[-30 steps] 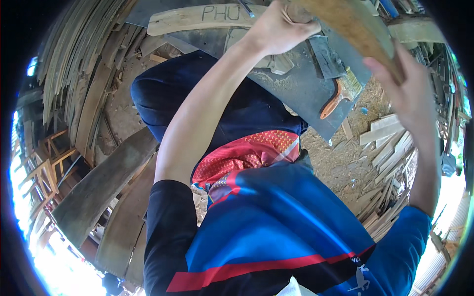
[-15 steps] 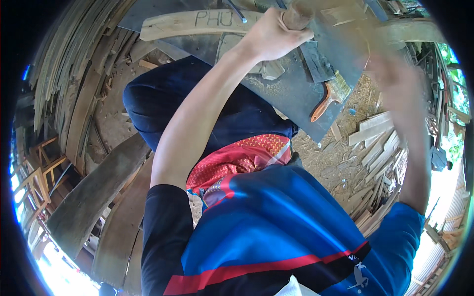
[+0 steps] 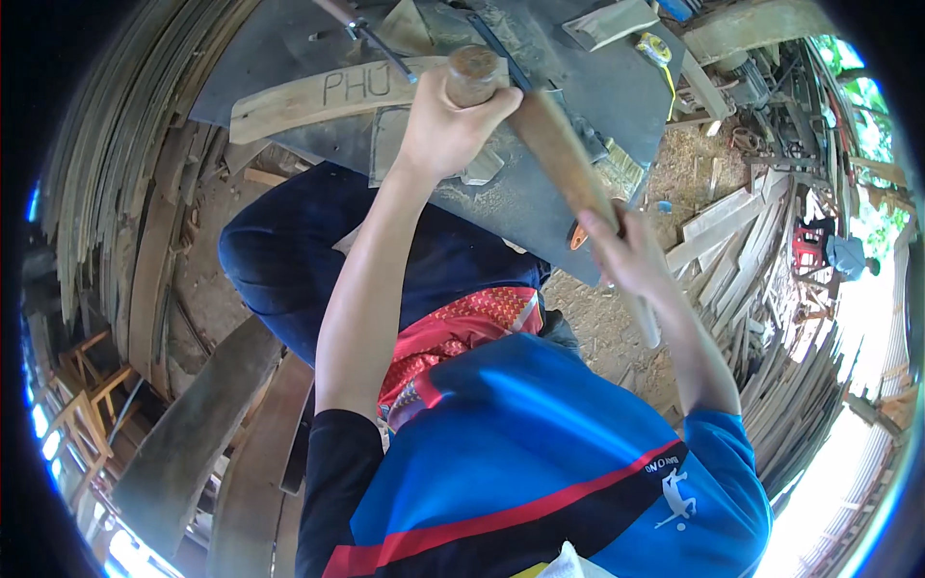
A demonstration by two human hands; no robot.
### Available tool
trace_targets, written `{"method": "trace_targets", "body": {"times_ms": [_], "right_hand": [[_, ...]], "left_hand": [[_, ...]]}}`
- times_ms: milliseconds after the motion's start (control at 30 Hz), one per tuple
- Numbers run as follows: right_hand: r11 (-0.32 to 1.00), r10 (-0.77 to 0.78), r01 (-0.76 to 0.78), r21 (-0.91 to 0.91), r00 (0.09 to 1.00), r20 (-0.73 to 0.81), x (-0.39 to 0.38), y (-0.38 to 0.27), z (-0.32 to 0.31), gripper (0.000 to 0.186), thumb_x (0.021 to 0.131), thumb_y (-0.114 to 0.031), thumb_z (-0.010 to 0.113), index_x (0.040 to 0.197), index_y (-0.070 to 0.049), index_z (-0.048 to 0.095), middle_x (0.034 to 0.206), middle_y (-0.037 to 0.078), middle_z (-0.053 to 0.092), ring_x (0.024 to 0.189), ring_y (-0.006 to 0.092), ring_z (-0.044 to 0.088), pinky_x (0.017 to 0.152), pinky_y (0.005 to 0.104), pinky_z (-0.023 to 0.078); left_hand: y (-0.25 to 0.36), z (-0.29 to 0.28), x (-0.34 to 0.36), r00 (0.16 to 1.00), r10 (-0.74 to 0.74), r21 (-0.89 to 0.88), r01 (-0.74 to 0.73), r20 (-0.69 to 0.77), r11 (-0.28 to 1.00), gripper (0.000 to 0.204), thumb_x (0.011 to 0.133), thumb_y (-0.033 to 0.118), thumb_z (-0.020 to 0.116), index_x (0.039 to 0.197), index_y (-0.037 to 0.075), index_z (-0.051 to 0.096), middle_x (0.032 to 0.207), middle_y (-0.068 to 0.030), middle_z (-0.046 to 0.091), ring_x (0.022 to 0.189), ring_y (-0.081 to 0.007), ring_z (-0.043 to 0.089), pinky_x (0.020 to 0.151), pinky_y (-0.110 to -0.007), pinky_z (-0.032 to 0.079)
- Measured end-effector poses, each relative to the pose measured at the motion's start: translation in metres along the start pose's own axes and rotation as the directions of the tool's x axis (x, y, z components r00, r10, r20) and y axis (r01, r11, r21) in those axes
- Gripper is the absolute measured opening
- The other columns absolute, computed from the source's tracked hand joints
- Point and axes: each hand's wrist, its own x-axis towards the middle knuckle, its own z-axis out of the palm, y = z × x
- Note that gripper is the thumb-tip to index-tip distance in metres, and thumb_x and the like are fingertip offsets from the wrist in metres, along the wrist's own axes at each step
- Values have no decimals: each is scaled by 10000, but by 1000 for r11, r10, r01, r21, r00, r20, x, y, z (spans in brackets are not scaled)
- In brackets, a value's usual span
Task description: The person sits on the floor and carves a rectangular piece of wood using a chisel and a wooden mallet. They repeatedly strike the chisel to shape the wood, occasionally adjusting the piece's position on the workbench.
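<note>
My left hand (image 3: 443, 125) is wrapped round the wooden handle of a chisel (image 3: 474, 72), its round, worn butt showing above the fist. The blade is hidden under the hand. Beneath lies a pale curved board (image 3: 279, 114) with dark lettering on its face. My right hand (image 3: 631, 252) grips a club-like wooden mallet (image 3: 559, 144), slightly blurred, whose broad end is close beside the left thumb. Its narrow end sticks out behind the right hand. A flat brush (image 3: 617, 169) with an orange handle lies partly hidden behind the mallet.
The dark worktop (image 3: 289, 48) carries sawdust, a thin dark metal bar (image 3: 496, 48), a yellow tape measure (image 3: 655, 50) and a wood offcut (image 3: 612, 24). Stacked planks (image 3: 106, 173) stand at left. Scrap wood (image 3: 727, 231) covers the ground at right.
The right arm has come in from the far right toward the left hand, and the mallet now shows clearly. The left hand still holds the chisel. The whole view has shifted somewhat.
</note>
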Motion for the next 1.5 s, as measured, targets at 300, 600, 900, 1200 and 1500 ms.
{"method": "trace_targets", "body": {"times_ms": [300, 600, 900, 1200, 1500], "right_hand": [[992, 125, -125, -9, 990, 60, -18, 28, 31, 591, 956, -532, 646, 1107, 39, 663, 688, 174, 661, 618, 261, 697, 618, 421, 525], [990, 88, -104, 94, 983, 160, -19, 41, 47, 557, 949, -489, 682, 1138, 35, 676, 756, 205, 678, 682, 294, 697, 652, 433, 517], [964, 139, -180, 195, 968, 207, -16, 46, 46, 505, 985, -436, 655, 1116, 52, 672, 651, 60, 602, 522, 135, 577, 489, 324, 454], [940, 108, -164, 298, 975, 196, -13, 59, 52, 460, 1006, -435, 625, 1022, 24, 655, 563, 24, 563, 458, 116, 572, 454, 313, 450], [947, 113, -165, 276, 974, 196, -11, 61, 52, 469, 1006, -450, 622, 1001, 18, 656, 584, 31, 581, 463, 121, 583, 455, 313, 457]], "left_hand": [[-3, -21, 35, 991, -71, -200, 47, -113, 979, 241, 890, 33, 619, 682, 62, 502, 547, 38, 415, 456, -67, 379, 491, -249, 380], [24, -48, 13, 990, 124, -345, -93, 68, 934, 214, 888, 172, 458, 702, 160, 353, 504, 52, 267, 443, -97, 252, 965, -441, 368], [12, -39, -31, 990, 139, -326, -140, -26, 935, 148, 820, 92, 496, 710, 105, 398, 469, 41, 299, 382, -98, 271, 913, -421, 391], [3, -36, -31, 983, 181, -308, -177, -16, 935, 158, 821, 62, 525, 699, 89, 428, 465, 37, 310, 394, -89, 270, 910, -424, 436], [6, -24, -32, 977, 202, -257, -178, 71, 950, 160, 801, 50, 620, 708, 67, 491, 490, 34, 384, 430, -97, 349, 938, -417, 441]]}}
